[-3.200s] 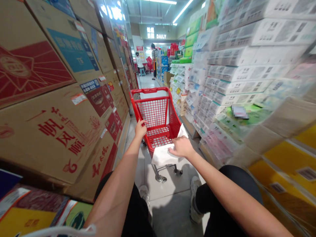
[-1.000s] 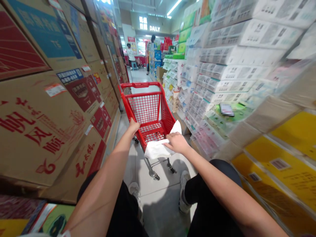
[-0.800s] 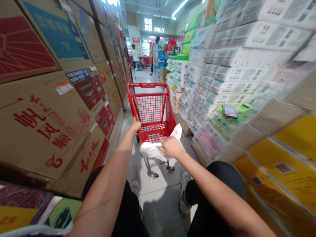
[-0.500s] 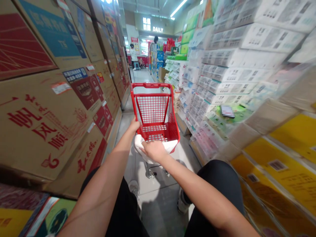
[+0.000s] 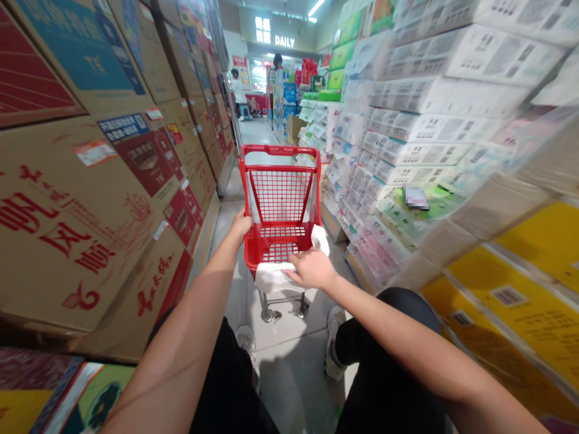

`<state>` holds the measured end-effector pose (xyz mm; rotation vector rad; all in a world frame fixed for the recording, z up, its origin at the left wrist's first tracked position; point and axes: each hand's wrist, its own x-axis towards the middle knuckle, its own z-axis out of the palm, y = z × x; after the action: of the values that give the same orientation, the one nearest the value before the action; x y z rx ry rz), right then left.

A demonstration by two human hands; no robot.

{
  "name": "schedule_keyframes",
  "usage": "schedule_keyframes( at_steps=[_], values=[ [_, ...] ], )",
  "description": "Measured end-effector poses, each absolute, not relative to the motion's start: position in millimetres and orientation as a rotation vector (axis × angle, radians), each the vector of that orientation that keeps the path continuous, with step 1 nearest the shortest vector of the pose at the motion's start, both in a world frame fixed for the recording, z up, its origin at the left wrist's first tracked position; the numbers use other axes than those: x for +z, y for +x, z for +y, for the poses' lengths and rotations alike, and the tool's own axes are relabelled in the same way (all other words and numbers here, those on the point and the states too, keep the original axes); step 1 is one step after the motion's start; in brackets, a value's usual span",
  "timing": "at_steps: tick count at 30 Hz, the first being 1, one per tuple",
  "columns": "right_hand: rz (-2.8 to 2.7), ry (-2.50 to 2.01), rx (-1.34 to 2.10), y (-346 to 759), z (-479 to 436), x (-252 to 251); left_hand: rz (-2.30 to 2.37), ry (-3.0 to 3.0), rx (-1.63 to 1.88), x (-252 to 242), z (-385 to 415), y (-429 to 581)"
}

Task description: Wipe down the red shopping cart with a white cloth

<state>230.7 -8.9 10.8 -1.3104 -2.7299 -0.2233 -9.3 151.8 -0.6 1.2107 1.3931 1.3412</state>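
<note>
A red plastic shopping cart (image 5: pixel 283 193) with a grid back stands on the floor between my legs. My left hand (image 5: pixel 241 227) is closed around the cart's left side rim. A white cloth (image 5: pixel 274 276) drapes over the near rim, and one end of it sticks up at the right corner. On top of that cloth lies my right hand (image 5: pixel 312 268), fingers bent and pressing it against the near right part of the rim. The cart's basket holds nothing that I can see.
Stacked cardboard cartons (image 5: pixel 58 223) line the left side. White wrapped packs (image 5: pixel 420 126) rise on the right, with yellow cartons (image 5: pixel 511 289) nearer. Farther down the aisle are a seated person (image 5: pixel 237 90) and a standing person (image 5: pixel 275 75).
My right hand has slid right along the near rim with the cloth, uncovering the left corner. My left hand keeps its grip on the side. The standing person shows more fully.
</note>
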Motion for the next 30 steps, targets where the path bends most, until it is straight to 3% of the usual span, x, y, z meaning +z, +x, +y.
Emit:
schedule_keyframes(
  at_steps=[7,16,24,30],
  values=[
    [-2.658,-1.307,-0.159,170,-20,4,1.349,1.213,1.34,0,142,-6],
    [-2.655,-1.298,-0.257,235,-16,0,1.235,1.169,1.235,5,134,-17],
    [-2.835,-0.745,-0.414,294,25,-1,1.213,1.263,1.198,6,125,-18],
    [-2.923,-0.6,-0.431,308,57,14,1.154,1.288,1.138,10,127,-24]
  ],
)
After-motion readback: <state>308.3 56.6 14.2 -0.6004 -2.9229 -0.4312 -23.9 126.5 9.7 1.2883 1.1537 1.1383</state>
